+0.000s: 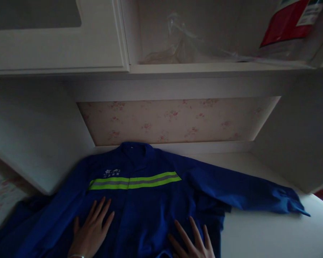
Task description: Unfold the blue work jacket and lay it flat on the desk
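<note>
Blue work jacket [150,200] lies face-up on the white desk [258,229], my left hand [90,231] and right hand [192,240] pressed flat, fingers spread, gripping nothing—smoothing, I judge, with folding the outstretched sleeve [244,193] next.

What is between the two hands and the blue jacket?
Nothing visible. The left hand and the right hand both lie flat, fingers spread, directly on the front of the blue work jacket spread on the white surface.
</note>
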The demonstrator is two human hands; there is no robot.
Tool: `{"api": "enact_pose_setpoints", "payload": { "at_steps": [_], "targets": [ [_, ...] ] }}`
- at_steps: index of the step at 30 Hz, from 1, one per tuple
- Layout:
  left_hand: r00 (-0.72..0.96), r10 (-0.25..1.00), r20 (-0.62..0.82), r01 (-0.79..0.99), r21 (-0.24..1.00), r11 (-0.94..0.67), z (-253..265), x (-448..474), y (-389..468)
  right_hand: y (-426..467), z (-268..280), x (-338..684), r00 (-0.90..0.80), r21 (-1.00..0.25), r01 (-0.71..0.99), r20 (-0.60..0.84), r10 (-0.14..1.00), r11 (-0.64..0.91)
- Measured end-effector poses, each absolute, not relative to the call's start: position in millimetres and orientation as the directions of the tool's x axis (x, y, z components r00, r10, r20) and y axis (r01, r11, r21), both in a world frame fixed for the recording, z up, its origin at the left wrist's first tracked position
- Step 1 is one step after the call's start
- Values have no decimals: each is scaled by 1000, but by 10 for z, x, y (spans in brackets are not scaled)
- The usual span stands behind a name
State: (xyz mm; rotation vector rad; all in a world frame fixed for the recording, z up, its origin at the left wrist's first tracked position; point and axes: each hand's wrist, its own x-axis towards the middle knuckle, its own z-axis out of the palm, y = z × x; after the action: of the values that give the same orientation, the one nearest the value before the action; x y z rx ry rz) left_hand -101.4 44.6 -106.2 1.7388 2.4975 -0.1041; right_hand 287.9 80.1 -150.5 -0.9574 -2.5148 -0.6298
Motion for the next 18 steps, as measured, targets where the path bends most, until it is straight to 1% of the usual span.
{"api": "enact_pose_setpoints", "payload": {
  "at_steps": [1, 3, 6, 8, 10, 11, 12, 13, 14, 15, 16, 17, 18],
  "targets": [
    [-340, 933, -117, 939, 8, 343, -1065, -1090, 480, 835, -1476, 2791, -697, 226, 693, 454, 556, 684],
    [-325, 938, -122, 944, 26, 330, -1067, -1217, 547, 883, -1363, 2617, -692, 86, 696, 346, 634, 713],
    [-318, 943, -100, 943, 66, 325, -1041, -1314, 613, 899, -1115, 2421, -664, -200, 703, 157, 731, 682],
    [-336, 938, -89, 937, 72, 343, -984, -1299, 627, 890, -950, 2376, -642, -371, 694, 69, 763, 617],
    [-361, 930, -67, 930, 54, 364, -880, -1203, 624, 896, -823, 2417, -629, -531, 650, 26, 777, 544],
    [-357, 933, -40, 932, 48, 359, -811, -1117, 619, 911, -780, 2470, -609, -630, 611, 12, 793, 479],
    [-342, 940, 5, 938, 61, 341, -737, -1003, 612, 936, -754, 2546, -566, -739, 557, -4, 825, 379],
    [-325, 944, 59, 943, 102, 318, -661, -862, 606, 973, -744, 2641, -494, -839, 484, -28, 869, 248],
    [-310, 945, 107, 941, 178, 288, -590, -696, 600, 1020, -751, 2752, -394, -914, 390, -61, 917, 107],
    [-297, 945, 136, 926, 282, 251, -531, -513, 598, 1076, -771, 2876, -278, -957, 288, -100, 955, -16],
    [-293, 945, 143, 892, 397, 217, -488, -321, 599, 1135, -803, 3009, -167, -975, 199, -133, 977, -98],
    [-281, 952, 124, 852, 489, 188, -467, -132, 607, 1195, -843, 3144, -76, -981, 142, -145, 987, -133],
    [-260, 961, 91, 820, 546, 170, -469, 42, 621, 1250, -888, 3276, -6, -984, 123, -134, 991, -132]
  ]
}}
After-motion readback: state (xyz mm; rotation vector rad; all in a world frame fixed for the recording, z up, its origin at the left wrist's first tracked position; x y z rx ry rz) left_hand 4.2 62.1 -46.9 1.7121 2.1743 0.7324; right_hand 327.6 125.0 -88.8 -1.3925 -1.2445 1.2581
